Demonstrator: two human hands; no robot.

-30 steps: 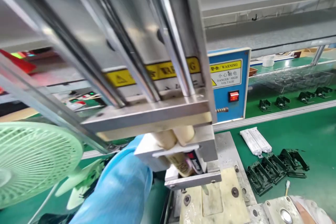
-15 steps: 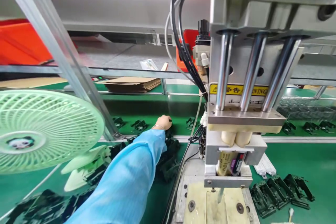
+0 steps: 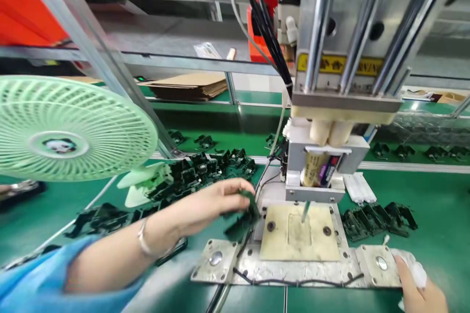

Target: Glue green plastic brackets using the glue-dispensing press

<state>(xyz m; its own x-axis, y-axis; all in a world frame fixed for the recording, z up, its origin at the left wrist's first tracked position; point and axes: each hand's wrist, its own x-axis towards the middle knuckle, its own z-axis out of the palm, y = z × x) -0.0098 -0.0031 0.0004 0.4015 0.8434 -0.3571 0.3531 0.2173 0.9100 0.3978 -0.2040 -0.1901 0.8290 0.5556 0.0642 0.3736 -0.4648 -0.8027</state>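
Note:
My left hand (image 3: 231,198) is closed on a dark plastic bracket-like part (image 3: 242,222), held left of the press's pale fixture block (image 3: 271,247). Fingers and thumb pinch its upper end; motion blurs it a little. At the lower right, my right hand (image 3: 422,288) is closed around a crumpled white cloth or tissue (image 3: 416,271), beside the plate with the right round metal button (image 3: 382,263). Similar dark parts (image 3: 194,171) lie heaped behind my left hand. Above the fixture, the press head (image 3: 323,193) is raised, with two batteries (image 3: 319,168) in it.
A green fan (image 3: 121,122) stands at the left, near a slanted metal post (image 3: 91,58). More dark parts (image 3: 380,220) and white strips (image 3: 360,187) lie right of the press. Black cables (image 3: 264,176) run along its left side. Behind is a green belt (image 3: 235,129) carrying spaced parts.
My left hand has come back from the belt edge toward the press, bringing a dark part. The view has tilted down, and my right hand has come into sight.

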